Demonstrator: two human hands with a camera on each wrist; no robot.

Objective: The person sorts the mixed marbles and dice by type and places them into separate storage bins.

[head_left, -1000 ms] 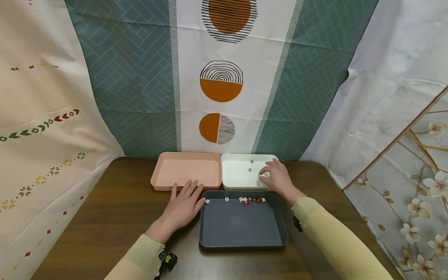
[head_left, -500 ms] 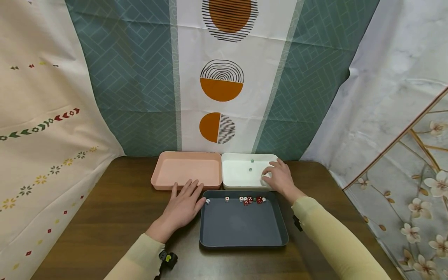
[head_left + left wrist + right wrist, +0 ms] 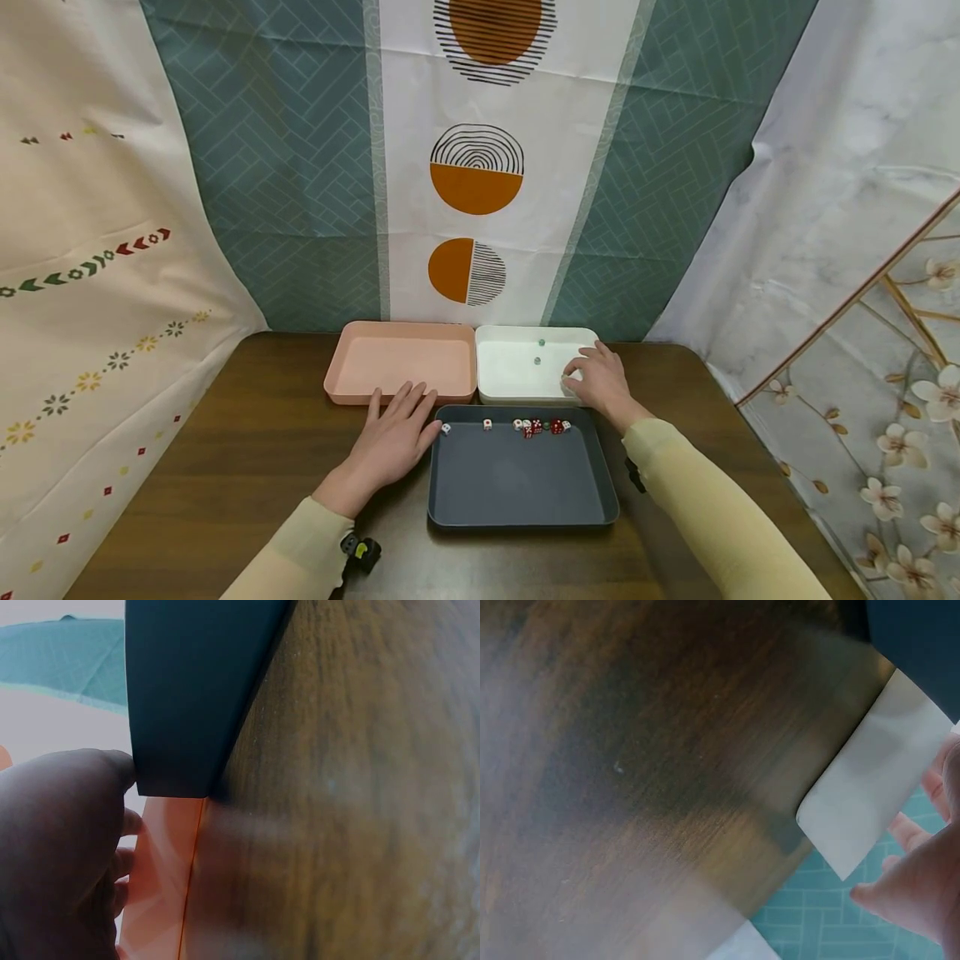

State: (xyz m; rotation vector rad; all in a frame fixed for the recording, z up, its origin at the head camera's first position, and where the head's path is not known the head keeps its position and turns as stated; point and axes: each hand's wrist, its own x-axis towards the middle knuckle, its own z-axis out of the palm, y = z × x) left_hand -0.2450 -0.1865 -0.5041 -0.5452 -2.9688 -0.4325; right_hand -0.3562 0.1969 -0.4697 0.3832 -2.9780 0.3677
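Observation:
My left hand (image 3: 392,440) lies flat with fingers spread over the front rim of the pink tray (image 3: 397,354). Its thumb is right at the left rim of the dark grey tray (image 3: 521,487). Inside the right part of the white tray (image 3: 504,371), my right hand (image 3: 606,387) brings thumb and index fingertip close together; I cannot tell whether a die is between them. Two small green dice, one at the back (image 3: 542,342) and one nearer (image 3: 537,361), lie left of these fingertips. The right wrist view shows that hand (image 3: 922,881) beyond the white tray's outer wall.
Along the grey tray's back edge lie several dice: a white die (image 3: 446,428) at the left corner, another white die (image 3: 487,424), then red dice (image 3: 557,426) and white ones clustered at the right. The wooden table (image 3: 247,467) ends at a hanging patterned cloth (image 3: 315,275).
My right hand has shifted slightly right within the white tray, and the pale bit seen earlier at its fingertips no longer shows clearly. The left hand stays put.

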